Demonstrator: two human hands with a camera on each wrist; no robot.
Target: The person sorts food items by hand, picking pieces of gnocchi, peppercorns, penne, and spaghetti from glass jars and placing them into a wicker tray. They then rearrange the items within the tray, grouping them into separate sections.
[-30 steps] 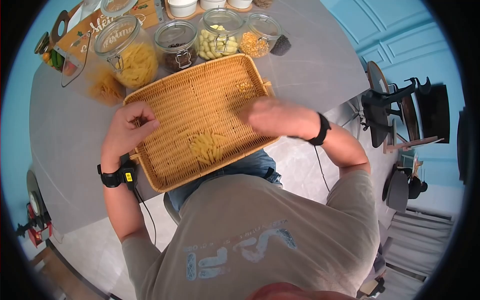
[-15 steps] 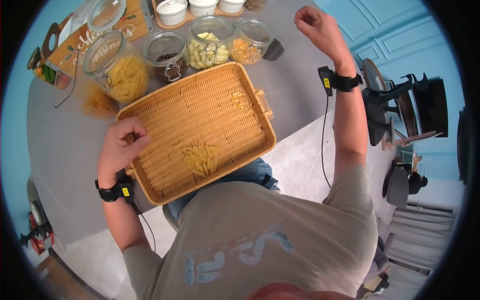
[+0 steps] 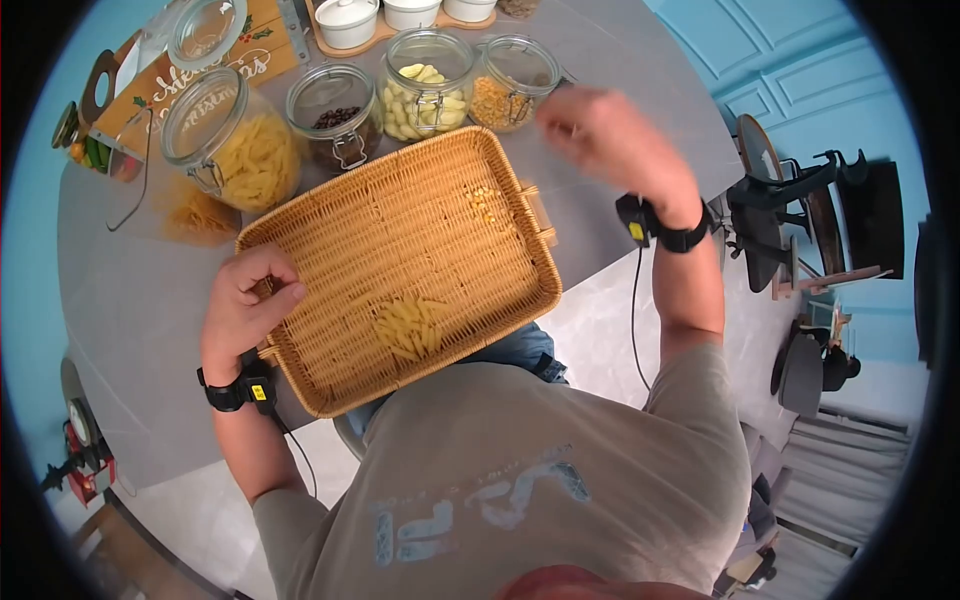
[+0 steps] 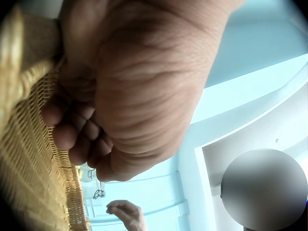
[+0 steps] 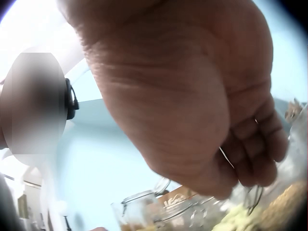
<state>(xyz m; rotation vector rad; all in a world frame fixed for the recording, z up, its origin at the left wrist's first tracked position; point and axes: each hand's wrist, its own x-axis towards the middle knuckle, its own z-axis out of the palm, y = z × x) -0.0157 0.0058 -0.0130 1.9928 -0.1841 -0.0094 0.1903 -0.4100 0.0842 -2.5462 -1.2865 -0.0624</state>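
Observation:
My left hand [image 3: 245, 305] rests at the left end of a wicker basket [image 3: 400, 240], fingers loosely curled, thumb over the inside. In the left wrist view its fingertips [image 4: 65, 137] hang free beside the woven wall. A heap of penne [image 3: 410, 325] lies in the basket near its front side, and a small scatter of corn kernels [image 3: 485, 205] near the right end. My right hand [image 3: 625, 140] is blurred in the air, just right of the corn jar [image 3: 505, 95]. Its fingers [image 5: 250, 168] are relaxed, with nothing showing between them in the right wrist view.
Behind the basket stand glass clip-top jars: one of penne [image 3: 255, 165], one of dark beans [image 3: 335, 130], one of pale yellow pieces [image 3: 425, 100]. White lidded pots [image 3: 410, 10] stand on a wooden board farther back. A lettered wooden box [image 3: 220, 75] is at the back left.
My right hand went from over the basket up to the far right beyond the jars, then came down and left beside the corn jar. My left hand has kept its place on the basket.

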